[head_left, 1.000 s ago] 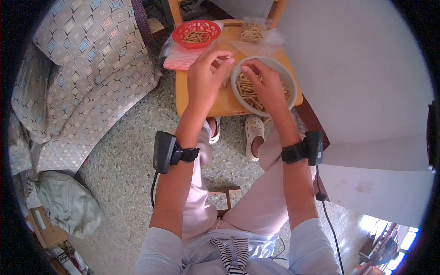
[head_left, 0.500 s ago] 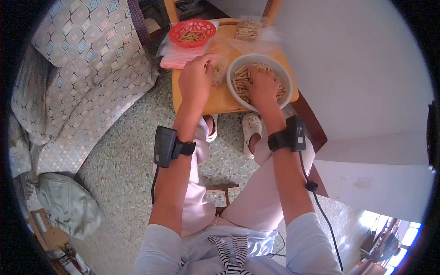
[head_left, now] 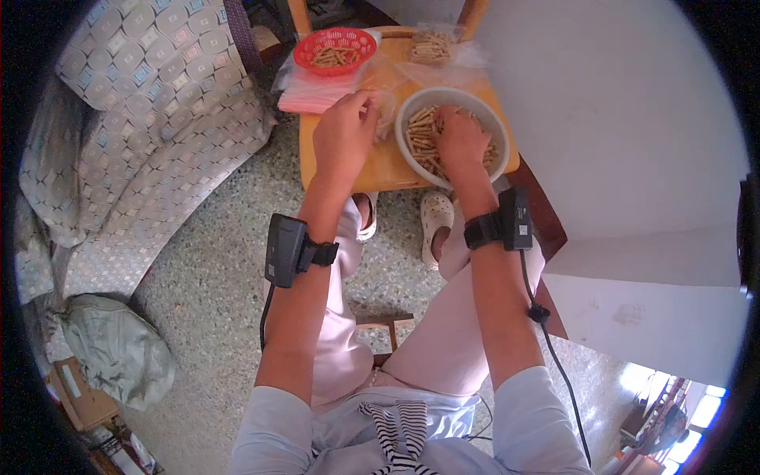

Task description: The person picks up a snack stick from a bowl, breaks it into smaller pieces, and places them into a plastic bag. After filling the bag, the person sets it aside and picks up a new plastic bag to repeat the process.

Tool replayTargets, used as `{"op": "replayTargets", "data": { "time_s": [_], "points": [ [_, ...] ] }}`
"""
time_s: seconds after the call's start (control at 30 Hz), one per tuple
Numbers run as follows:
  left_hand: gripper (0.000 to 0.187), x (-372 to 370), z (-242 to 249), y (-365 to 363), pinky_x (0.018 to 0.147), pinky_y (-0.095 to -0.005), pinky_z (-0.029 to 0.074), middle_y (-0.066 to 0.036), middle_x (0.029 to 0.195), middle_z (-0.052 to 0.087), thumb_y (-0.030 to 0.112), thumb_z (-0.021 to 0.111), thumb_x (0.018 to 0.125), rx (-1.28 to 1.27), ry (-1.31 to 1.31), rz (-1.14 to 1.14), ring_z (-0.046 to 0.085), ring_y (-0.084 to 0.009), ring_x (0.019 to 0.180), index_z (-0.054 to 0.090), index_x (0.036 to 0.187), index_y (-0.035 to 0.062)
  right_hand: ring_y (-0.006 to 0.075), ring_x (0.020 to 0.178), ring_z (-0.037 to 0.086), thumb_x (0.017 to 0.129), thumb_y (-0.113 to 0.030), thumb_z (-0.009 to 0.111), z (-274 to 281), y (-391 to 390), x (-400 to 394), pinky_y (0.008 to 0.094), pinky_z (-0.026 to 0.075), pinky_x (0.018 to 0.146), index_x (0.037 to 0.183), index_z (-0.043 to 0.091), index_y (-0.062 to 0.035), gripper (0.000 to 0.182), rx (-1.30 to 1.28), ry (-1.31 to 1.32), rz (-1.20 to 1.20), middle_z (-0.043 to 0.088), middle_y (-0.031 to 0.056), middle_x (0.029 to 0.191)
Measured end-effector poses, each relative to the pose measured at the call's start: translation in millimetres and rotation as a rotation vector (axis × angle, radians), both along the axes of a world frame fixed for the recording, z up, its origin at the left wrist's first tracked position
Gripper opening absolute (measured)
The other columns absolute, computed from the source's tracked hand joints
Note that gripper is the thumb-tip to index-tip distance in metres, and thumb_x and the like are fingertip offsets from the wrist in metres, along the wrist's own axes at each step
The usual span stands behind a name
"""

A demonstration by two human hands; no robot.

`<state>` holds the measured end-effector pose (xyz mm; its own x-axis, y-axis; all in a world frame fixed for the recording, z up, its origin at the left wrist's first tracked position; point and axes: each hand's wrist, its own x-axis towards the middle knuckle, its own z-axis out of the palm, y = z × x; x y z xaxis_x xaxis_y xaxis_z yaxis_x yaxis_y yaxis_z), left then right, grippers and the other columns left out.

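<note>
My left hand (head_left: 343, 133) is closed at the fingertips on a clear plastic bag (head_left: 385, 119), which rests on the wooden chair seat (head_left: 372, 168). Some tan pieces seem to show through the bag. Inside a white round bowl (head_left: 404, 150), my right hand (head_left: 461, 142) has its fingers curled down among many short tan sticks (head_left: 423, 142); the fingertips are partly hidden there.
Behind my left hand stand a red plastic basket (head_left: 334, 70) with more sticks and a stack of pink-edged plastic bags (head_left: 305, 99). A filled clear bag (head_left: 431, 49) lies at the seat's back. A white wall (head_left: 617, 142) is to the right, patterned fabric (head_left: 174, 119) to the left.
My right hand's fingers have drawn together from a spread position in the bowl. My left hand stays at the clear bag, and the view has shifted slightly.
</note>
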<state>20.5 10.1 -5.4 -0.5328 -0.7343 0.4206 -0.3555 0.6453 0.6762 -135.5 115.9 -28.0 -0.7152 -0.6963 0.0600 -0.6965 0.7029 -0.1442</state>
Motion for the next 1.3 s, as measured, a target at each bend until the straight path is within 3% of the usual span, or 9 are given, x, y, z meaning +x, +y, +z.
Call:
{"op": "replayTargets", "data": {
  "time_s": [0.5,0.57,0.6,0.67,0.77,0.9,1.07,1.17,1.3],
  "points": [
    [0.021,-8,-7,-1,0.073,-0.0402,0.052,-0.013,0.097,0.067,0.019,0.063,0.087,0.015,0.081,-0.128,0.067,-0.0294,0.088,0.067,0.106,0.0093,0.0311,0.105,0.061,0.084,-0.03,0.064,17,5,2,0.0584,0.039,0.095,0.103,0.07,-0.0143,0.025,-0.018,0.032,-0.001,0.064,0.0107,0.111],
    [0.025,-12,-5,2,0.074,-0.0406,0.051,-0.013,0.098,0.067,0.019,0.066,0.085,-0.346,0.162,-0.15,0.066,-0.03,0.089,0.066,0.108,0.0085,0.0299,0.098,0.064,0.086,-0.03,0.064,27,10,3,0.0546,0.039,0.095,0.102,0.069,-0.014,0.023,-0.312,0.07,0.128,0.066,0.0094,0.103],
    [0.025,-13,-3,5,0.074,-0.0406,0.051,-0.013,0.098,0.067,0.019,0.066,0.085,-0.347,0.161,-0.145,0.066,-0.03,0.089,0.066,0.108,0.0085,0.0299,0.098,0.064,0.086,-0.03,0.064,29,11,3,0.0546,0.039,0.095,0.102,0.069,-0.014,0.023,-0.312,0.069,0.133,0.066,0.0094,0.103],
    [0.027,-16,0,12,0.072,-0.038,0.052,-0.013,0.097,0.068,0.021,0.068,0.086,-0.121,0.145,-0.188,0.067,-0.0295,0.086,0.065,0.11,0.0087,0.0296,0.097,0.063,0.088,-0.028,0.063,33,12,2,0.0511,0.038,0.098,0.101,0.068,-0.0127,0.021,-0.549,-0.123,0.293,0.068,0.0086,0.099],
    [0.027,-16,7,14,0.07,-0.035,0.053,-0.013,0.094,0.07,0.02,0.067,0.087,0.074,0.188,-0.226,0.069,-0.0285,0.083,0.064,0.112,0.0091,0.0293,0.091,0.064,0.087,-0.025,0.064,39,13,1,0.0493,0.037,0.099,0.1,0.067,-0.0114,0.019,-0.612,-0.013,0.415,0.068,0.0084,0.1],
    [0.023,-13,14,13,0.068,-0.0335,0.053,-0.013,0.092,0.071,0.019,0.066,0.089,0.093,0.217,-0.277,0.07,-0.0277,0.081,0.064,0.11,0.0086,0.0279,0.086,0.065,0.085,-0.021,0.068,52,19,2,0.0452,0.042,0.094,0.099,0.067,-0.0098,0.018,-0.689,-0.053,0.449,0.068,0.0079,0.099],
    [0.021,-13,11,14,0.069,-0.0355,0.053,-0.014,0.093,0.071,0.019,0.063,0.091,0.19,0.177,-0.343,0.07,-0.0293,0.084,0.058,0.108,0.0079,0.0257,0.08,0.066,0.081,-0.016,0.072,59,24,11,0.0335,0.052,0.073,0.101,0.067,-0.0091,0.022,-0.908,-0.275,0.5,0.067,0.0084,0.098],
    [0.023,-12,12,14,0.069,-0.0365,0.053,-0.014,0.094,0.07,0.02,0.062,0.091,0.078,0.035,-0.314,0.069,-0.03,0.087,0.055,0.11,0.0084,0.027,0.079,0.066,0.082,-0.017,0.071,60,24,16,0.0344,0.053,0.071,0.103,0.067,-0.0096,0.022,-0.854,-0.26,0.544,0.067,0.0092,0.098],
    [0.023,-9,14,13,0.068,-0.0363,0.052,-0.012,0.093,0.071,0.018,0.063,0.091,0.106,0.135,-0.338,0.07,-0.0285,0.086,0.057,0.11,0.0081,0.0281,0.079,0.066,0.085,-0.02,0.069,59,20,15,0.0359,0.053,0.072,0.104,0.067,-0.0095,0.022,-0.86,-0.217,0.626,0.067,0.0095,0.098]
  ]
}}
